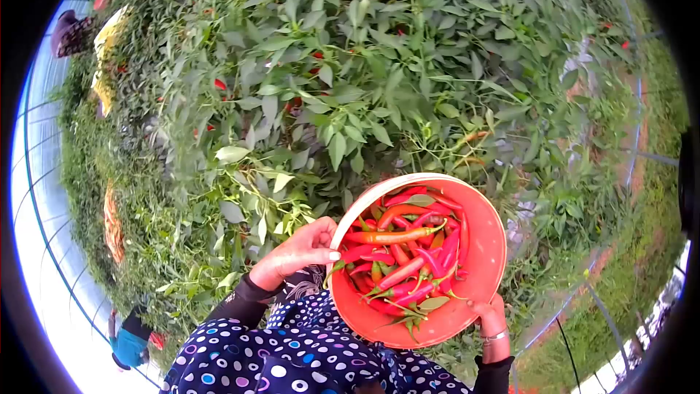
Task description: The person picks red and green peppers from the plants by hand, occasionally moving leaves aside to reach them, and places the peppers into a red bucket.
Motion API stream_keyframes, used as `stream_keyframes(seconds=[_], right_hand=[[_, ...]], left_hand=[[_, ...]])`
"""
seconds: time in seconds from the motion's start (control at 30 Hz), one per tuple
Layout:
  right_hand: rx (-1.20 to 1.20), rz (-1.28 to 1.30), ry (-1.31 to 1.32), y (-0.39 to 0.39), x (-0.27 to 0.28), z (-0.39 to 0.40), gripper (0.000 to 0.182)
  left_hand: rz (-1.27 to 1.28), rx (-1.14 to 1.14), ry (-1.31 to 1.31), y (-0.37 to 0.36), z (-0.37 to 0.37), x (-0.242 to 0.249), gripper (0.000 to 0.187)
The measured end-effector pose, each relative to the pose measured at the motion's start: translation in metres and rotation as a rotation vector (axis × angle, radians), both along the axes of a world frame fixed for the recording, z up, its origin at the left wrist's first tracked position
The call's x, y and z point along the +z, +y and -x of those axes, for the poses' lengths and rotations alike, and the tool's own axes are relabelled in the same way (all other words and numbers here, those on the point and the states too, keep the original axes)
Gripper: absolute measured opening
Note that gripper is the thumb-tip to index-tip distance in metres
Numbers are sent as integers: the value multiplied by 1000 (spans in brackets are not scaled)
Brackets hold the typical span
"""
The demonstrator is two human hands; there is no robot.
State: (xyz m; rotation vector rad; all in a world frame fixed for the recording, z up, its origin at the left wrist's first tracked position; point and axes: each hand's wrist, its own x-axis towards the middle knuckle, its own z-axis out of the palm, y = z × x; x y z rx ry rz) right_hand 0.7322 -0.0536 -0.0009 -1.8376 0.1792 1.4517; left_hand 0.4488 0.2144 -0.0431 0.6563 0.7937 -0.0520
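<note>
A red-orange bucket [477, 248] with a pale rim is tilted so that its inside faces me. Many red chili peppers [408, 270] lie in it, along with an orange one [394, 236] and a few green leaves [434, 303]. My left hand [300, 249] grips the rim on the left, thumb over the edge and the other fingers partly hidden behind the wall. On the lower right, my right hand [492, 317] holds the rim with its thumb on the edge; its remaining fingers are mostly hidden.
Dense pepper plants [350, 102] stand just beyond the bucket, with red fruit among their leaves. A person in teal [131, 346] is at the lower left, and another person [106, 51] in yellow and dark clothes is at the upper left. Metal hoops [605, 314] cross the right side.
</note>
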Motion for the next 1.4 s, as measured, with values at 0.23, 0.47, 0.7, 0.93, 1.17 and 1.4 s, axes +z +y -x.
stream_keyframes(seconds=[0.23, 0.47, 0.7, 0.93, 1.17, 1.4], right_hand=[[-417, -121, -256, -61, 33, -42, 49], [-625, -212, -433, -114, -63, -151, 48], [-769, -338, -209, -111, -258, -238, 45], [-875, -190, -39, -96, -335, -320, 19], [-856, -133, -14, -88, -334, -336, 23], [-786, -106, -79, -90, -352, -336, 17]], left_hand=[[-300, -272, -134, 9, -177, 7, 38], [-439, -330, -283, -16, -349, -53, 47], [-473, -250, -235, -47, -362, -107, 49], [-507, -512, 383, -104, -167, -164, 37], [-546, -379, 740, -91, -27, -109, 30], [-676, -128, 913, -58, 5, -66, 29]])
